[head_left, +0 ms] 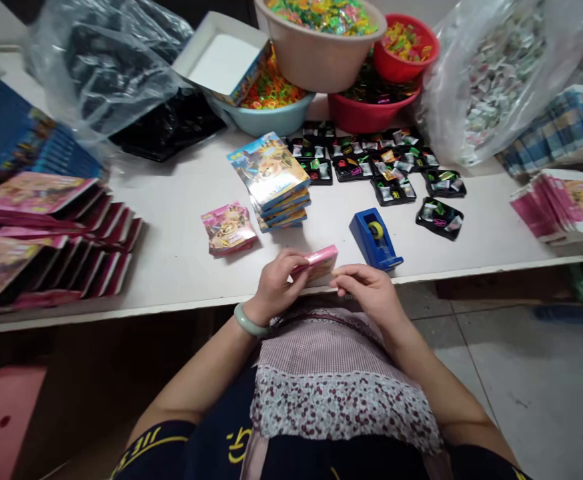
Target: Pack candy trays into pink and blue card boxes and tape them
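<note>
My left hand [280,279], with a pale green bangle at the wrist, grips a thin pink printed box [321,261] above the table's front edge. My right hand [367,287] is closed in a pinch beside the box's right end; whatever lies between thumb and finger is too small to make out. Just beyond that hand stands a blue tape dispenser [373,241] with a yellowish roll. Left of the box lies a small pile of pink printed boxes [229,230]. Behind it rises a stack of blue printed boxes [271,175].
Several black trays [355,163] with small wrapped pieces lie at the back. Behind them stand a beige tub [316,57], a red basin [371,115] and a light blue basin [274,120]. Pink cartons [46,240] crowd the left; more pink cartons [566,203] sit right.
</note>
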{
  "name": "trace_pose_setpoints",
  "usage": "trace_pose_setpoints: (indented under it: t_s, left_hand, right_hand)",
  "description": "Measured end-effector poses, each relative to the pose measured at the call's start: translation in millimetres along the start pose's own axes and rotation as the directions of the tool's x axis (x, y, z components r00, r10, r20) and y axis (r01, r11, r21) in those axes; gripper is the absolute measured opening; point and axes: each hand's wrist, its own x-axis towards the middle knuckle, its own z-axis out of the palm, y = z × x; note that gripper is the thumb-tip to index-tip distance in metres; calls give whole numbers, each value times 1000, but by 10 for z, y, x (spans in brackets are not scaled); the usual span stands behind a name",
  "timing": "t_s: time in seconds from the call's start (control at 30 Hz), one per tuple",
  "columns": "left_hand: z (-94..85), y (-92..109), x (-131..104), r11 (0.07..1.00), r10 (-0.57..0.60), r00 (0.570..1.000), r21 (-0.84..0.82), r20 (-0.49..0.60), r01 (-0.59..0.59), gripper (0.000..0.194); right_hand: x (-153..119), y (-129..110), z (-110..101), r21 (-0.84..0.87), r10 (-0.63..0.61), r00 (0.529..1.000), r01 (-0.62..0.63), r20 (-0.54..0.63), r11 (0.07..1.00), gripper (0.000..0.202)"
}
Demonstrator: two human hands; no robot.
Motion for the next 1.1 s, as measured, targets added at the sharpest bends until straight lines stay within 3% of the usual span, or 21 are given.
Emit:
trace_pose_setpoints:
  t_s: [0.13, 0.2, 0.27, 0.37, 0.47, 0.57, 0.63, 0.67, 0.73, 0.8, 0.83, 0.87, 0.97, 1.03, 1.1]
  left_hand:
    - [-81, 27, 39, 982, 86, 987, 156, 138, -107, 45]
    - [-105, 17, 59, 964, 111, 968, 214, 224, -160, 46]
    - [-98, -3, 74, 960, 109, 964, 224, 243, -165, 43]
    - [-44, -33, 78, 981, 99, 983, 149, 152, -122, 38]
    - [-68, -42, 39, 992, 90, 987, 72, 132, -100, 40]
    - [-342, -35, -78, 997, 79, 994, -32, 76, -77, 36]
    - [-665, -81, -187, 994, -42, 992, -106, -118, 29, 28]
    - [-843, -143, -237, 984, -150, 960, -135, -236, 120, 24]
    - [-1165, -370, -291, 923, -385, 818, -185, -427, 338, 16]
    - [-1360, -713, -259, 822, -563, 680, -237, -470, 518, 16]
    - [-1395, -903, -211, 780, -620, 645, -255, -448, 572, 16]
    - [-1393, -1088, -149, 750, -656, 631, -262, -414, 608, 15]
    - [-1298, -1482, 23, 718, -688, 649, -171, -325, 675, 14]
    - [-1315, -1553, 24, 738, -640, 677, -44, -364, 674, 20]
    - [-1494, -1484, -118, 763, -511, 712, 126, -482, 634, 26]
  right_hand:
    - [246, 49, 231, 72, 7, 1000, -7, -10, 997, 50]
    - [312, 111, 229, -9, -10, 999, 10, -42, 1000, 60]
    - [346, 148, 196, -159, -46, 997, 37, -53, 987, 64]
    - [394, 140, 142, -427, -71, 997, 55, -23, 903, 70]
    - [445, 114, 102, -608, -37, 998, 65, 58, 791, 69]
    - [418, 133, 39, -574, -47, 982, 146, 184, 806, 69]
    - [354, 181, -19, -477, -78, 977, 166, 200, 863, 69]
    - [319, 214, -41, -434, -82, 979, 157, 188, 887, 65]
    - [262, 284, -43, -378, -57, 983, 120, 174, 918, 53]
    - [231, 339, 35, -352, -24, 977, 99, 213, 931, 44]
    - [223, 355, 100, -346, -16, 968, 105, 250, 932, 40]
    - [218, 361, 176, -345, -16, 956, 121, 292, 931, 38]
    - [197, 344, 371, -358, -41, 911, 203, 411, 911, 34]
    - [172, 341, 398, -374, -47, 896, 232, 441, 898, 33]
    - [140, 376, 322, -400, -21, 909, 203, 416, 894, 34]
